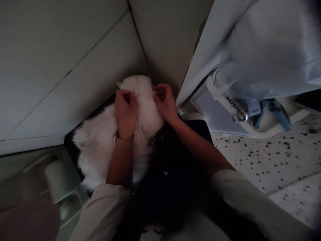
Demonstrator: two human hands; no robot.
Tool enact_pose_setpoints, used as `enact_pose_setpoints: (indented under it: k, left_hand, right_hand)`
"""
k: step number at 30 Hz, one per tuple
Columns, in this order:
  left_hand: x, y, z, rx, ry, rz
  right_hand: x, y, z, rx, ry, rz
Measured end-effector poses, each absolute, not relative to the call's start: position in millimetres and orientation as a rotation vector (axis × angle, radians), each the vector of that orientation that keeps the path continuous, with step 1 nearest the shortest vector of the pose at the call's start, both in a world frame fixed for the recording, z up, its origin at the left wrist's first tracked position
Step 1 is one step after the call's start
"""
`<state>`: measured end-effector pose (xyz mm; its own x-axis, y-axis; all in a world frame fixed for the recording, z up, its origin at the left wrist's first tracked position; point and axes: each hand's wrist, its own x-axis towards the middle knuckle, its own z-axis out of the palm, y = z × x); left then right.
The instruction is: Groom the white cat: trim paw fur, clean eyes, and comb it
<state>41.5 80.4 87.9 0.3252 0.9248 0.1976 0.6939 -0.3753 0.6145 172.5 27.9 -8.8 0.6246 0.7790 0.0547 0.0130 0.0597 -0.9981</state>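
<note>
A fluffy white cat (100, 134) lies in a dim corner on a black surface. One pointed ear shows at the left of its head (137, 83); its face is turned from view. My left hand (126, 112), with a bracelet at the wrist, rests on the cat's neck and side of the head, fingers curled into the fur. Opposite it, my right hand (165, 100) touches the right side of the head. Its fingers are bent and pinched together; whatever is between them is too dark to make out.
Pale wall panels (100, 67) meet behind the cat. At right stands a white rack (265, 132) with a blue-handled tool (282, 115) and a pale plastic bag (271, 53) above. A clear container (72, 207) is at lower left, and speckled floor (263, 157) at right.
</note>
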Motion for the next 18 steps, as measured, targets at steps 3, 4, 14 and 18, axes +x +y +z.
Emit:
enact_pose_setpoints:
  k: [3,4,14,18]
  left_hand:
    - [40,84,86,2.464,1.429,0.484]
    - [42,85,87,2.533,1.464,0.352]
    - [48,97,94,2.563,1.508,-0.189]
    - [45,98,93,2.609,1.474,-0.099]
  right_hand:
    - [173,34,-21,-1.448,-0.587,0.720]
    - [173,35,-23,-1.451,-0.551,0.744]
    - [188,22,-19,-1.425,-0.615,0.966]
    - [189,22,-14,-1.447,-0.634,0.982]
